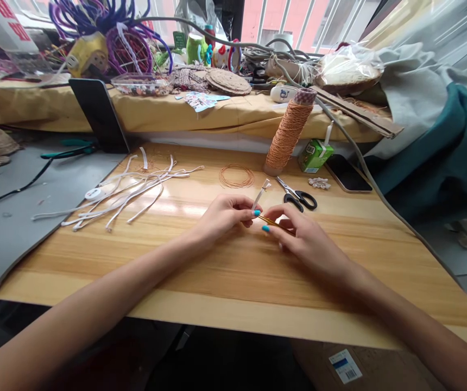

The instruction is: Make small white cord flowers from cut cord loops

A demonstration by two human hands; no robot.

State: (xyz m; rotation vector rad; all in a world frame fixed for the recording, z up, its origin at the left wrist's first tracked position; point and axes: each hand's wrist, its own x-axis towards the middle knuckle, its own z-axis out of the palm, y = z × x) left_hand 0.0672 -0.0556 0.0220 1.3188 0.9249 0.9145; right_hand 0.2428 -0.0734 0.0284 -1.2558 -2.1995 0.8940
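My left hand (pixel 231 213) is closed, its thumb and fingertips pinching a short white cord (pixel 261 195) whose loose end sticks up. In my right hand (pixel 304 236) lies a thin gold crochet hook (pixel 273 223), gripped between thumb and fingers. The hook's tip meets the left fingertips; the exact contact there is too small to make out. Just beyond the right hand are black-handled scissors (pixel 298 195), blades open. A loose coil of thin orange cord (pixel 236 176) rests behind the left hand.
White cords (pixel 136 190) lie loosely heaped at left. A tall orange twine spool (pixel 289 133) stands behind the scissors. Near it are a green drink carton (pixel 315 156), small white pieces (pixel 319 183) and a phone (pixel 348 174). A dark tablet (pixel 99 114) leans against the crowded ledge (pixel 241 117).
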